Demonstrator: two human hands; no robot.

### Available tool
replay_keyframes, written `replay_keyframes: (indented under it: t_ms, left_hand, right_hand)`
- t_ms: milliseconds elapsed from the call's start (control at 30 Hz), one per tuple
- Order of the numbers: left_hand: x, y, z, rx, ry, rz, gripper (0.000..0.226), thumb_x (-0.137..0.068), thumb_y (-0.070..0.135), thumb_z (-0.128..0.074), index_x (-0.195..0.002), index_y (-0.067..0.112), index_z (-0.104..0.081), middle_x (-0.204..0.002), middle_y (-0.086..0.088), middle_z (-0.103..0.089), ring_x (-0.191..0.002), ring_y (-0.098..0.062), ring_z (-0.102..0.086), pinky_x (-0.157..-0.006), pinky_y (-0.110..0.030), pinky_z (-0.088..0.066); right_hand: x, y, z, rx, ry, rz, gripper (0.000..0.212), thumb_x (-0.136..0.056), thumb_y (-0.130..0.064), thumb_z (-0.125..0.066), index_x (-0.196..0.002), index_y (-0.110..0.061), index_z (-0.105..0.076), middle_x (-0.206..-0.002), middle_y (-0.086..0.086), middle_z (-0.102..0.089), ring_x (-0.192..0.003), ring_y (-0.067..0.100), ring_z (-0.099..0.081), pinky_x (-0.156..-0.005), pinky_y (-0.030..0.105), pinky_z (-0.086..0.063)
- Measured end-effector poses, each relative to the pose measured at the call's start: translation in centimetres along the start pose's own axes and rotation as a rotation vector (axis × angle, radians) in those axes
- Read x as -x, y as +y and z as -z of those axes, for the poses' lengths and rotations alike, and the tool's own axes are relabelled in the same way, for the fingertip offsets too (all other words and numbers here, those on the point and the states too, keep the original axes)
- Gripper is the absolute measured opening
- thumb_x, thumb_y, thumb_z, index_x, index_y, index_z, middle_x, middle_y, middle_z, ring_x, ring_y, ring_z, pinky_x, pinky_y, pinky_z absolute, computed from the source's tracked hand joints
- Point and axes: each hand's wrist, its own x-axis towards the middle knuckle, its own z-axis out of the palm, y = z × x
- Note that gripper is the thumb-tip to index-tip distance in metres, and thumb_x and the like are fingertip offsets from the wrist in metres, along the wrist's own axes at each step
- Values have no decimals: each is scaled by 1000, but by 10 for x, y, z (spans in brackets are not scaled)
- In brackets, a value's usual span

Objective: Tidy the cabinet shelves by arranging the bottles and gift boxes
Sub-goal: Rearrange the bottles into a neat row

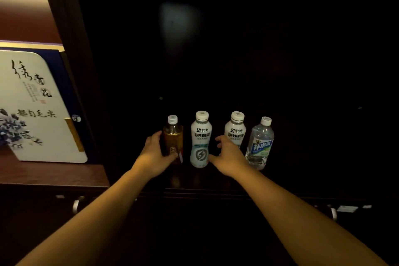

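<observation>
- Your left hand (154, 155) grips the amber bottle (172, 138) low on its left side, thumb across the front near the label. The bottle stands upright with a white cap and is about two-thirds full of brown liquid, clear at the neck.
- Your right hand (228, 155) holds nothing; its fingers are spread and loosely curved in the gap between the two white bottles, with the thumb close to the base of the left one.
- The left white bottle (201, 140) stands upright just right of the amber one. Its wrap is opaque, so you cannot tell its fill.
- The right white bottle (235, 129) carries the same label and is partly hidden behind your right hand.
- The clear water bottle (260, 144) ends the row at the right and looks nearly full.
- All four stand near the front edge of the dark shelf (216, 181).
- A white and blue gift box (36, 106) stands in the compartment to the left, lid closed.
</observation>
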Motion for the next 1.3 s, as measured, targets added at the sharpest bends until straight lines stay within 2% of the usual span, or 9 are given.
replay_keyframes:
  t_ms: [133,267,333,433,567,800,967,1067,1300]
  left_hand:
    - [0,-21,-17,22,-102,105,110,-77,37,-84,-159,25,-12,-160,-8,-29,-143,-29,-38,-114,-43,-37]
    - [-6,-35,-31,56,-121,145,114,-77,39,-83,-160,28,-4,-161,-6,-30,-146,-26,-34,-116,-44,-34]
    - [-11,-38,-35,84,-112,129,113,-78,39,-82,-160,29,-4,-161,-4,-32,-146,-24,-34,-117,-44,-33]
    - [-20,-40,-37,131,-112,77,110,-78,38,-83,-159,29,-9,-156,-1,-40,-142,-21,-40,-114,-39,-35]
    - [-24,-41,-42,175,-98,67,101,-74,33,-87,-153,32,-23,-144,3,-53,-132,-17,-51,-101,-28,-37]
    - [-28,-49,-46,181,-57,77,85,-82,25,-81,-150,28,-30,-145,-2,-53,-133,-24,-51,-105,-38,-42]
    - [-23,-42,-48,237,-47,90,99,-70,37,-89,-149,29,-30,-140,0,-56,-127,-22,-55,-98,-34,-45]
    - [-22,-36,-52,230,1,98,93,-74,39,-86,-147,29,-31,-135,1,-59,-122,-21,-59,-89,-29,-46]
    - [-19,-36,-55,150,49,72,82,-80,42,-80,-144,32,-31,-134,0,-59,-120,-22,-60,-88,-29,-49]
  right_hand:
    - [-8,-1,-21,-32,-35,-100,85,-86,-32,-74,-154,-18,-25,-142,10,-51,-109,21,-59,-80,29,-47]
    - [-13,2,-38,-90,-59,-153,92,-85,-28,-75,-156,-20,-18,-142,9,-51,-118,22,-56,-81,27,-43]
    - [-17,3,-45,-118,-55,-152,89,-84,-27,-76,-154,-20,-22,-138,6,-56,-113,19,-58,-81,26,-43]
    - [-23,4,-54,-166,-48,-143,69,-85,-23,-74,-143,-19,-36,-124,2,-64,-106,16,-62,-84,28,-48]
    - [-26,6,-63,-157,-5,-128,50,-88,-20,-71,-131,-13,-47,-119,4,-67,-109,21,-64,-86,30,-50]
    - [-31,7,-67,-160,-11,-114,51,-88,-19,-70,-133,-14,-47,-121,5,-67,-110,22,-64,-93,36,-52]
    - [-33,6,-71,-169,-18,-106,52,-86,-21,-72,-133,-15,-48,-119,4,-68,-110,20,-65,-94,37,-53]
    - [-34,4,-73,-158,-22,-100,54,-86,-24,-72,-134,-16,-49,-120,4,-68,-110,20,-65,-94,39,-53]
    - [-36,-1,-79,-161,-44,-94,54,-86,-25,-72,-135,-18,-49,-123,2,-67,-112,18,-63,-86,25,-48]
